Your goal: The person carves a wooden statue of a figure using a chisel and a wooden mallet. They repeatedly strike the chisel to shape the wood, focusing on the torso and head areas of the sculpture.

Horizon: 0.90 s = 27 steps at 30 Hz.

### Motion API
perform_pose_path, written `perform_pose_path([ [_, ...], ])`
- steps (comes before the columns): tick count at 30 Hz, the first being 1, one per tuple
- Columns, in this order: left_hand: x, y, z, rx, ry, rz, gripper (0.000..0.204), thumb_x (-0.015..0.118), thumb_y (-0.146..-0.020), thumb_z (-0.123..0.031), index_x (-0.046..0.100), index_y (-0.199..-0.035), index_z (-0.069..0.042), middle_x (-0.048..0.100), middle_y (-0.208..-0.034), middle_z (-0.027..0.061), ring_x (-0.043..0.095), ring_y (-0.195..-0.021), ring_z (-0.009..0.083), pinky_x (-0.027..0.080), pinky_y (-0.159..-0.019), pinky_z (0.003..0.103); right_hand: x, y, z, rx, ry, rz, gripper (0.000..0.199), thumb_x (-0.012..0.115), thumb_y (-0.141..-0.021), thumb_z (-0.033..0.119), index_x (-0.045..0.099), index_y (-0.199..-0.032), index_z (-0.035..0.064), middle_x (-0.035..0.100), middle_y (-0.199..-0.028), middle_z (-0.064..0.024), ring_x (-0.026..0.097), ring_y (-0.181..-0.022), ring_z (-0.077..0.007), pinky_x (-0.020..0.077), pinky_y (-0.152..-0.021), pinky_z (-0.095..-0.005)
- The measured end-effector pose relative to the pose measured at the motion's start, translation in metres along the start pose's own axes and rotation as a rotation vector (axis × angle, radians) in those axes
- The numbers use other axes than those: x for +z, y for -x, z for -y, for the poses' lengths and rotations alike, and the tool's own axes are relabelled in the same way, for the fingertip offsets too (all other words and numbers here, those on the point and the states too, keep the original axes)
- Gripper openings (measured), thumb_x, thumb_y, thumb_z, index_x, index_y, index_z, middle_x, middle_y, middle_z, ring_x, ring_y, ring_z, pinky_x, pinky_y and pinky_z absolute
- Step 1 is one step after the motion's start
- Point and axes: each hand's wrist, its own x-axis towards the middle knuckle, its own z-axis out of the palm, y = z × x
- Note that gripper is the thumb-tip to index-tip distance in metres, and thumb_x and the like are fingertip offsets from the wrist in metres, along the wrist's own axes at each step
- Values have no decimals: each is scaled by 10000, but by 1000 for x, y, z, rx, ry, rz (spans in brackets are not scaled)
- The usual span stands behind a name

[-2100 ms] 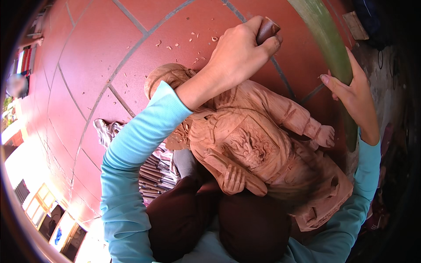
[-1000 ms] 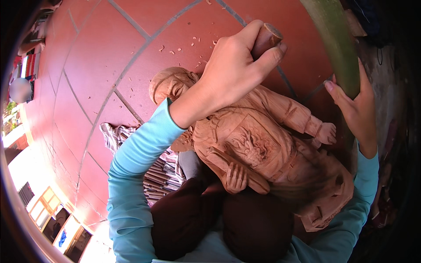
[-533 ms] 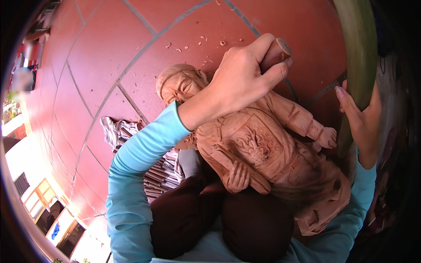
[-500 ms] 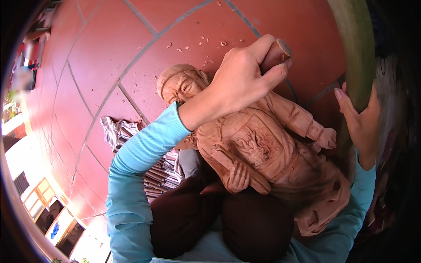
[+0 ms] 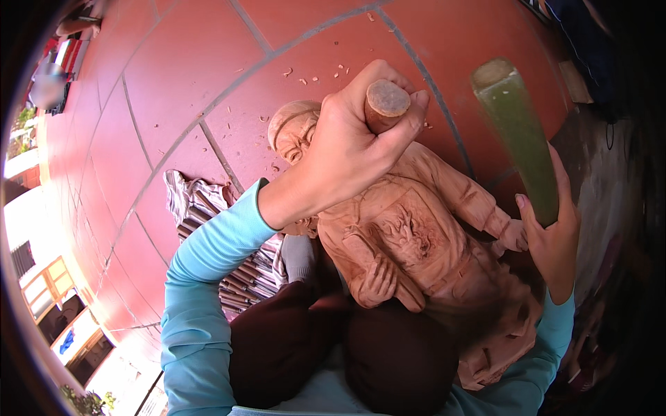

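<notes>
A carved wooden statue (image 5: 416, 243) of a figure in a cap lies across my lap, its head (image 5: 295, 132) toward the red tile floor. My left hand (image 5: 347, 149) is closed around a round wooden chisel handle (image 5: 386, 104), held over the statue's shoulder; the blade is hidden by my hand. My right hand (image 5: 551, 236) grips a green wooden mallet (image 5: 517, 135) raised upright at the right of the statue.
A striped cloth roll with several carving chisels (image 5: 222, 249) lies on the red tile floor (image 5: 180, 76) left of my knees. Wood chips (image 5: 319, 73) are scattered beyond the statue's head. My knees in dark trousers (image 5: 333, 347) sit under the statue.
The green mallet has swung up and inward from the right edge and now stands raised beside the statue. My left hand has turned so the chisel handle's end faces the camera.
</notes>
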Motion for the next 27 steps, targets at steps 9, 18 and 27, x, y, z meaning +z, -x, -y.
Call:
perform_pose_path([
  [9,-28,22,-64,22,-573,494,251,672,-760,-66,623,-1006,-44,624,-785,121,575,-573,245,466,-594,336,-1,35,28,78,-195,173,653,654,-775,-45,392,-1373,-12,605,-1185,-179,637,-993,-300,501,-863,-356],
  [18,-125,231,44,-731,-697,409,388,608,-878,-395,565,-927,-12,593,-685,169,587,-587,320,452,-590,416,31,93,28,90,-373,378,582,676,-812,68,418,-1322,-46,604,-1129,-167,570,-1013,-200,446,-904,-311],
  [27,-213,504,97,-1091,-713,-432,489,499,-918,-370,416,-1151,52,605,-976,338,578,-974,484,456,-836,490,43,98,29,157,-423,317,201,628,-871,99,552,-1035,14,525,-706,0,481,-578,-61,387,-525,-209],
])
